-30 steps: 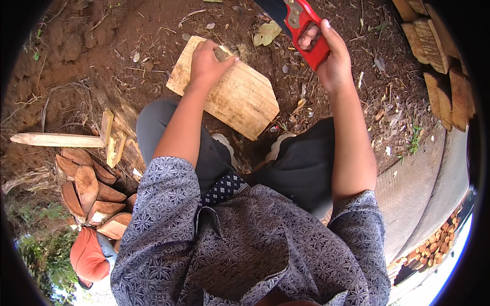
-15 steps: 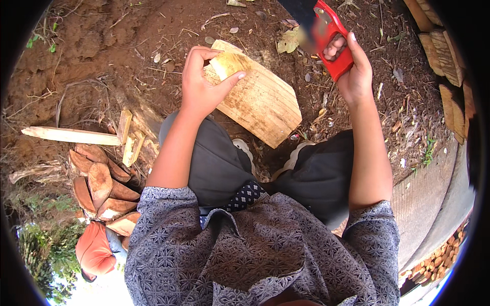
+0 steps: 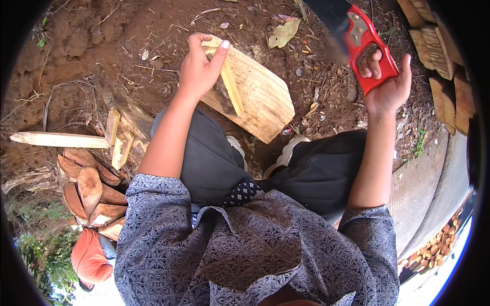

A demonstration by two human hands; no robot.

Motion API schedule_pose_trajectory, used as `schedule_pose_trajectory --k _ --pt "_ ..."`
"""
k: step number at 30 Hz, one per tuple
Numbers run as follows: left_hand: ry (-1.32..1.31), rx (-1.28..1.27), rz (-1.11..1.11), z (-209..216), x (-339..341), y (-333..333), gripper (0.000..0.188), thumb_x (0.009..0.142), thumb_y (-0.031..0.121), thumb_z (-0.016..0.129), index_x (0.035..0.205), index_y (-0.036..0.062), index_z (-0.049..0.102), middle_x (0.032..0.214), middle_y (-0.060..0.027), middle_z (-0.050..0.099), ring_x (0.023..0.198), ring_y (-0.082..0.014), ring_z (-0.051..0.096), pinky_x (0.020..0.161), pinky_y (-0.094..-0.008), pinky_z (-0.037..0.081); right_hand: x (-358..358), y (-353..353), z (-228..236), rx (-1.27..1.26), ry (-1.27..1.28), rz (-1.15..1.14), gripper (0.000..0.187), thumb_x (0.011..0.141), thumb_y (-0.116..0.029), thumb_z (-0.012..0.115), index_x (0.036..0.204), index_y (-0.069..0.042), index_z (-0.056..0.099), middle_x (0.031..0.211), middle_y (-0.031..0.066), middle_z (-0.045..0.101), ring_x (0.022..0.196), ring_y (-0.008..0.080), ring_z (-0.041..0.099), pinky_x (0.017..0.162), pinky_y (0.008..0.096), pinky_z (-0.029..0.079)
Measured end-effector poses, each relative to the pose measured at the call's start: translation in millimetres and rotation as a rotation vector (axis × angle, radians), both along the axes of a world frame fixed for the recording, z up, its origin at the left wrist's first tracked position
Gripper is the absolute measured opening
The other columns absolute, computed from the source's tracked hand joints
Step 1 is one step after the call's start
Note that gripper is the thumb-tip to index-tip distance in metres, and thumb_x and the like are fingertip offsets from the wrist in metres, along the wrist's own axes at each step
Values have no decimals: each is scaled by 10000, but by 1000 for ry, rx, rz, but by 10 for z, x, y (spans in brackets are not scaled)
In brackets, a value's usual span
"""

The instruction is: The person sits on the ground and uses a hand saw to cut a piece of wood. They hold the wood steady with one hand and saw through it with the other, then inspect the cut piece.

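Observation:
My left hand (image 3: 200, 69) is closed on a small wooden strip (image 3: 232, 89), with the thumb on one side and the fingers curled round the other. The strip stands tilted over a wide, pale wooden board (image 3: 265, 97), its lower end at or close to the board's face. The board slants in front of my knees and has angled corners. Off to the right, my right hand (image 3: 388, 94) grips a handsaw (image 3: 370, 43) by its red handle, fingers through the opening and thumb sticking up. The dark blade points up and away, its lower part blurred.
On the left lie a long pointed stake (image 3: 61, 139), short offcuts (image 3: 120, 148) and a stack of split logs (image 3: 92, 188). Beyond them a person in an orange top (image 3: 89, 257) bends over. More split wood (image 3: 434, 51) is stacked at the right, near a concrete strip (image 3: 416, 199).
The small wooden strip has turned in my left hand from lying flat to showing its narrow edge. My right hand has moved right and slightly nearer with the handsaw.

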State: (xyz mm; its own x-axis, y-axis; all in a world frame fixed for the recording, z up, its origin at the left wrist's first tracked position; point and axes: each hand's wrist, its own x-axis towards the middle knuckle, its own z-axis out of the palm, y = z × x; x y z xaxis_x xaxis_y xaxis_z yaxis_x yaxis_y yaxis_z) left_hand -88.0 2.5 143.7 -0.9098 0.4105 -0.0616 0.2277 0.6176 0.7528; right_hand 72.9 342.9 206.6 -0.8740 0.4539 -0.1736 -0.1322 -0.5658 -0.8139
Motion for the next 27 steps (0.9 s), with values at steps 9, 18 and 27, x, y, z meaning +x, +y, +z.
schedule_pose_trajectory --k 9,18,27 --pt "-191 -396 -302 -202 61 138 667 930 600 671 1250 39 505 1048 -264 691 1011 -370 703 880 -447 529 912 960 337 71 -126 -144 492 1060 -360 365 1008 57 622 679 50 478 646 181 445 644 309 386" --pt "-248 -418 -289 -354 -64 355 617 945 471 671 1356 47 494 1374 -237 527 1245 -371 601 1028 -445 487 879 916 -16 57 10 -467 239 1012 -215 535 1078 4 600 877 66 583 800 208 528 810 358 461" --pt "-385 510 -300 686 191 263 759 1009 520 625 1532 18 401 1444 -209 555 1267 -292 592 978 -408 565 -40 -408 -235 585 -121 91 415 1032 -167 649 1404 6 586 1377 141 637 1269 205 584 1108 362 413"
